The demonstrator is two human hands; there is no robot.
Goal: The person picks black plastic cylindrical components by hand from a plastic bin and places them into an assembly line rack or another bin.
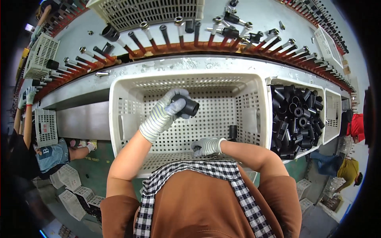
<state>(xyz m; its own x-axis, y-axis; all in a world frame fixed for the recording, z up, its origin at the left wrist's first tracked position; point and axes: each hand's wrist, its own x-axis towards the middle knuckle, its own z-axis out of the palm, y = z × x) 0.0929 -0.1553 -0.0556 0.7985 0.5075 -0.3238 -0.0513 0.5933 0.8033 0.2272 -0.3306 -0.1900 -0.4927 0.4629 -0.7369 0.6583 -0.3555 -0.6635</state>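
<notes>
My left hand, in a striped grey-white glove, is closed round a short black plastic pipe fitting, its open end facing right. It holds the fitting above the floor of a white perforated basket. Lower in the same basket, my gloved right hand is at the near side with its fingers curled. Something dark shows at its fingertips, too small to name. Another black fitting stands in the basket, beyond my right hand.
To the right, a white basket is heaped with black fittings. A rack of red-brown pegs bearing metal and black parts runs along the bench ahead. Another basket stands behind it. Other people work at far left and right.
</notes>
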